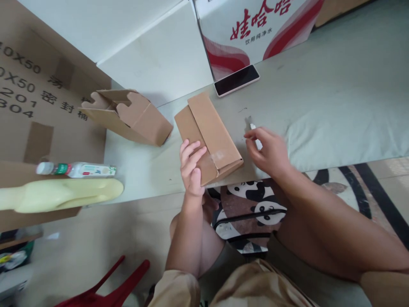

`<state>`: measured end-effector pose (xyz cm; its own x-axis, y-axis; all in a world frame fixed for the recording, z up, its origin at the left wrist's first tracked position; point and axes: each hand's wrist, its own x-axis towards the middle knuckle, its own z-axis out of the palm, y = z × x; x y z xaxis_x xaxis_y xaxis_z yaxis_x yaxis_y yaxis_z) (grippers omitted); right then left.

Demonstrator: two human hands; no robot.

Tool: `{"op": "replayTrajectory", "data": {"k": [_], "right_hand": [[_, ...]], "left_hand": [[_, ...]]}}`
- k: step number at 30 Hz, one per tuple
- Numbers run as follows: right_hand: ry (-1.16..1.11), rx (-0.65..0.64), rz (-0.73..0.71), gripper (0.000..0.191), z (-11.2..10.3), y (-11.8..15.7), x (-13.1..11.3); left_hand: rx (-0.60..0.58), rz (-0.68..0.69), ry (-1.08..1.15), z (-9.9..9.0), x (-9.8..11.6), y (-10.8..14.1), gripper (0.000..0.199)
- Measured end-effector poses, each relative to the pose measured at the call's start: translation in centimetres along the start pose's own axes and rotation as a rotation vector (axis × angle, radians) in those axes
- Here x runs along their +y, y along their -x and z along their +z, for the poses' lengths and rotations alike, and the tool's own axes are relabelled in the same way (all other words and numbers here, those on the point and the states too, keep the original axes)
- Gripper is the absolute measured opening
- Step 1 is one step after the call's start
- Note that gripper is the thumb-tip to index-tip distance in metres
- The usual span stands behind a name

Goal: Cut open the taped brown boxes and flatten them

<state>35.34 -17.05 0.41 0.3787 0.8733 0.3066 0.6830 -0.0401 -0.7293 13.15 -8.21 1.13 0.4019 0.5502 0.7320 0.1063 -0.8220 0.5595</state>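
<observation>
My left hand (191, 166) is closed on a small brown cardboard box (212, 132), its fingers spread over the near left part of the upper face and its thumb near the edge. The box is shut, lies at a slant in front of me near the front edge of the pale green worktop (335, 94), and bears a patch of clear tape (217, 155) across the flap near its lower end. My right hand (267, 149) is to the right of the box and apart from it, thumb and forefinger curled together over a slim white tool (252, 126) with a greyish tip; owing to blur I cannot tell whether the fingers grip it or merely rest at it. To the left of the shut box, well clear of both hands, is a second brown cardboard box (148, 123), its top open and notched flaps raised. Beyond the shut box lies a smartphone (237, 80), screen dark, just beside a white Wahaha water carton (220, 25) with red print. At far left, a capped plastic bottle (92, 169) lies on its side just beside a pale yellow object (64, 195), near a large printed carton (70, 85).
</observation>
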Motion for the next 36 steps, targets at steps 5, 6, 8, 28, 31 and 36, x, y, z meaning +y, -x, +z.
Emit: {"op": "replayTrajectory", "data": {"k": [5, 6, 8, 28, 31, 36], "right_hand": [[0.433, -0.208, 0.232, 0.051, -0.5, -0.9, 1.1], [0.447, -0.254, 0.275, 0.052, -0.7, -1.0, 1.0], [0.433, -0.315, 0.338, 0.051, -1.1, -1.4, 0.8], [-0.602, 0.414, -0.353, 0.013, -1.3, 1.1, -2.2], [-0.492, 0.329, -0.562, 0.017, -1.8, 2.6, -4.0], [-0.310, 0.163, -0.647, 0.020, -2.2, 3.9, -6.3]], "left_hand": [[0.010, 0.003, 0.006, 0.3, 0.0, 0.0, 0.046], [0.009, 0.004, -0.002, 0.3, 0.1, 0.0, 0.047], [0.006, 0.006, -0.020, 0.2, 0.1, 0.0, 0.047], [0.051, -0.055, -0.185, 1.5, 2.5, 0.1, 0.048], [0.050, -0.084, -0.173, 1.6, 2.9, 0.2, 0.048], [0.059, -0.110, -0.181, 1.6, 2.7, 0.7, 0.050]]}}
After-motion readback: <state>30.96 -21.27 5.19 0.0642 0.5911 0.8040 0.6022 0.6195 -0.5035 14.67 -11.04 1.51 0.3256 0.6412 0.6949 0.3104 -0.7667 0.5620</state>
